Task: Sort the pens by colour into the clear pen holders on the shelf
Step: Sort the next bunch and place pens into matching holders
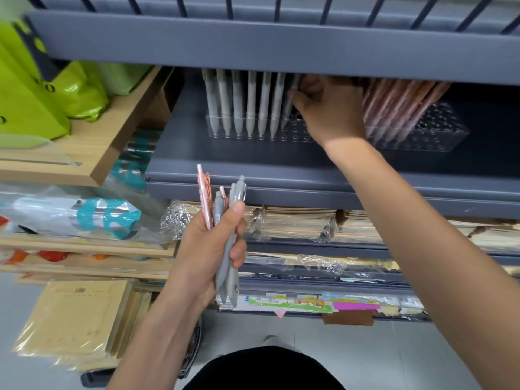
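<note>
Seating a grey pen (289, 109) in the left clear holder (294, 135), pinched by fingers (296, 96) of the right hand (332, 114); left hand (205, 249) gripping mixed pens (225, 266). Next: release it upright, draw another.

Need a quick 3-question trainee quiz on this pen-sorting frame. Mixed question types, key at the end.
1. True or false: the bundle in the left hand is all grey.
2. Fill in: the pens leaning in the right holder are ____.
3. Multiple choice: the right hand is at A) the left holder, B) the right holder, C) neither.
Key: 1 false, it has pink ones too; 2 pink; 3 A, where it pinches a grey pen.
</note>
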### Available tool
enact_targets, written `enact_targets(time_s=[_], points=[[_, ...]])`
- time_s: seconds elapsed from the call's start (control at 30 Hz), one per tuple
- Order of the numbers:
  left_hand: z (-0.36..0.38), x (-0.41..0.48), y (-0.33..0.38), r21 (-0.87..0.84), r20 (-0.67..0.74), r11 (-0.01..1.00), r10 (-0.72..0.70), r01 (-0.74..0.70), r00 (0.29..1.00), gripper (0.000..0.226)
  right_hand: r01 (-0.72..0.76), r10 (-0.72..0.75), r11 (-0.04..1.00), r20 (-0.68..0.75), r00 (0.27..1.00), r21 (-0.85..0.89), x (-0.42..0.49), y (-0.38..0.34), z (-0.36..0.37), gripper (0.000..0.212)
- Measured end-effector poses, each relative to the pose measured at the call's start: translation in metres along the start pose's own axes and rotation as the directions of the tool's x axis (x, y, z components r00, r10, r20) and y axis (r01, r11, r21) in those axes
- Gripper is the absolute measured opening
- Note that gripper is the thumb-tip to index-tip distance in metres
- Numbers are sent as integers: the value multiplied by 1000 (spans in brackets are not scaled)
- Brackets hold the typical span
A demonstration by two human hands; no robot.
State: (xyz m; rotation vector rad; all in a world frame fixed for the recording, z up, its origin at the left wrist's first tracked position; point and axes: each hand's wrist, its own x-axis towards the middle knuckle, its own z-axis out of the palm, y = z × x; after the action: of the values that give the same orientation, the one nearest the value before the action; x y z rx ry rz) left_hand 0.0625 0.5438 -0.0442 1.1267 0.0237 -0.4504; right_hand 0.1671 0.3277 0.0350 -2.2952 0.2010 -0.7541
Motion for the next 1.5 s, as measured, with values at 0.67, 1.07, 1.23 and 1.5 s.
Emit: enact_targets(time_s=[0.67, 1.07, 1.23, 1.5], points=[[0, 1, -1, 101, -77, 995, 8, -1, 997, 22, -95, 94, 995, 26, 995, 15, -14, -7, -17, 19], [8, -5, -2, 82, 70, 987, 130, -135, 989, 27, -299, -6, 884, 647, 762, 360, -90, -15, -29, 7], [11, -6, -3, 127, 113, 981, 136, -150, 984, 23, -378, 2, 826, 667, 745, 419, -92, -5, -34, 14], [9, -5, -5, 92, 87, 988, 117, -124, 989, 28, -381, 222, 742, 334, 916, 552, -85, -1, -45, 13]])
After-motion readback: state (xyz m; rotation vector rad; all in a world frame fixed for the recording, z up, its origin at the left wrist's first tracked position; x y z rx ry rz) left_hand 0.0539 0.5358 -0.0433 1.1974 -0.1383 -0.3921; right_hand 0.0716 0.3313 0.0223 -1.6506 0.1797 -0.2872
